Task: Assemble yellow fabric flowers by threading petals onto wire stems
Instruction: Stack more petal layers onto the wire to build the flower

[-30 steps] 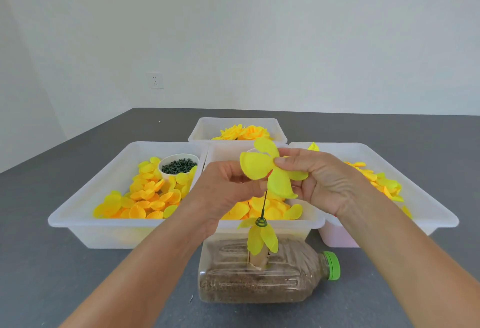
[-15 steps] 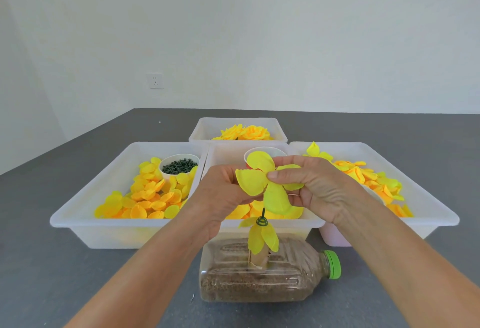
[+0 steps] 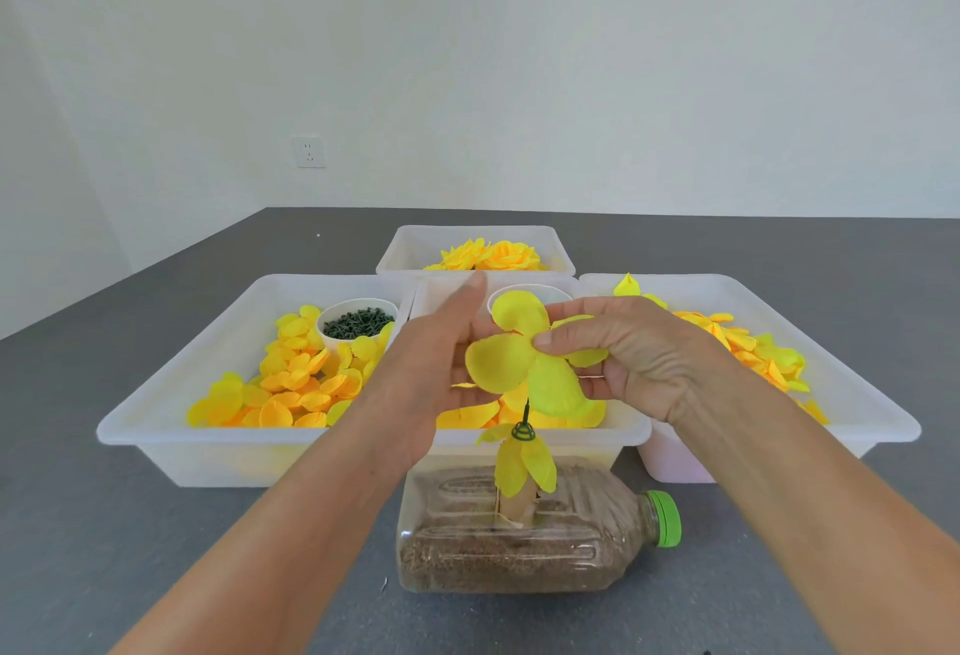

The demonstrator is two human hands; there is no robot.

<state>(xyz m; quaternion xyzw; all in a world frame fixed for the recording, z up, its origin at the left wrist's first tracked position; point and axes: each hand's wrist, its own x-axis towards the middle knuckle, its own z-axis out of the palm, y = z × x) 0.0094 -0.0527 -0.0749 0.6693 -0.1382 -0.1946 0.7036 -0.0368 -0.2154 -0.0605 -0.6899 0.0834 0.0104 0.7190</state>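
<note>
- My right hand (image 3: 639, 358) pinches the yellow petal cluster (image 3: 530, 363) at its centre, thumb on the front and fingers curled behind it
- My left hand (image 3: 436, 368) is beside the cluster with its fingers mostly straight, the forefinger pointing up and away from me; the fingertips lie behind the petals, so I cannot tell whether they touch them
- The cluster sits at the top of a thin dark wire stem (image 3: 525, 413), above a small green calyx (image 3: 523, 430) threaded on the same wire
- Below the calyx hang more yellow petals (image 3: 522, 465), and the stem stands in a tan tube (image 3: 517, 509) on a clear bottle (image 3: 519, 545) lying on its side near the front edge of the counter (image 3: 130, 524), green cap (image 3: 665, 519) pointing right
- Behind the bottle are three clear tubs in a row: the left tub (image 3: 156, 441) holds loose yellow and orange petals plus a white cup of dark green pieces (image 3: 357, 324), the middle tub (image 3: 618, 439) more petals, the right tub (image 3: 883, 426) yellow-orange petals
- A fourth tub (image 3: 395, 249) toward the far edge holds finished yellow flowers (image 3: 488, 257)
</note>
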